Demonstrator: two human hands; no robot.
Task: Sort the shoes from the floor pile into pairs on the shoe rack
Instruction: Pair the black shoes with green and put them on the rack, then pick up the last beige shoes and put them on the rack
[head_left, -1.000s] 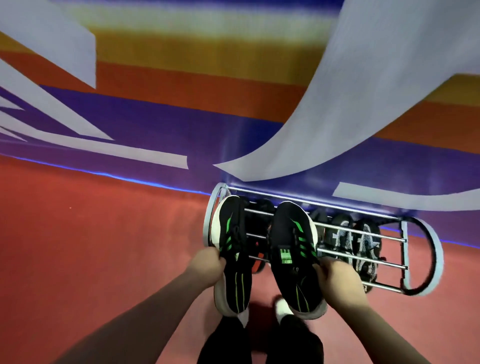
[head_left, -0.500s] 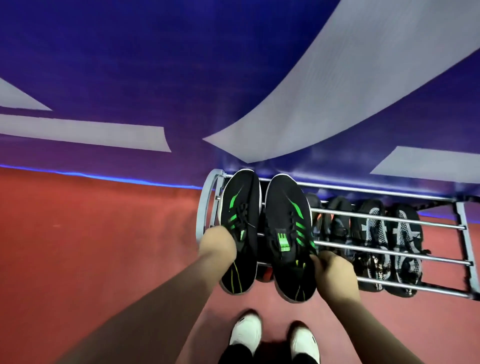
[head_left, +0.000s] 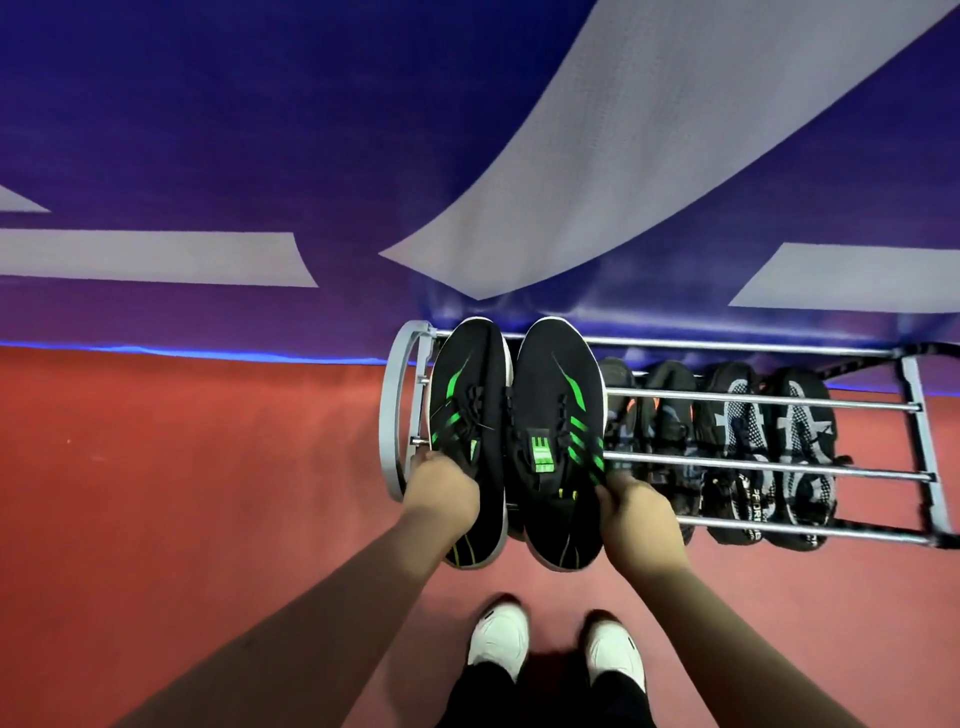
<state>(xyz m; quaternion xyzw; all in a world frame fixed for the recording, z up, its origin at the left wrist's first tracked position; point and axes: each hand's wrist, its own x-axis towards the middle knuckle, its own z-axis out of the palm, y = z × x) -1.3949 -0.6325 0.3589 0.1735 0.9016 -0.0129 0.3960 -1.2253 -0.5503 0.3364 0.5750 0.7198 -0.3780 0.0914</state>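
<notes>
Your left hand (head_left: 441, 493) curls round the heel side of the left black-and-green sneaker (head_left: 467, 374), and your right hand (head_left: 636, 519) grips the right black-and-green sneaker (head_left: 558, 374). Both lie touching, toes to 12 o'clock, at the shoe rack's (head_left: 395, 405) 9 o'clock end. They look light and soft-knit, so hold the stiffer heel collar.

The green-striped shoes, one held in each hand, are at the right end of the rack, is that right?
Not quite. The head view shows the green-striped shoes at the left end of the rack, not the right. One is held in each hand: left hand, right hand.
</notes>
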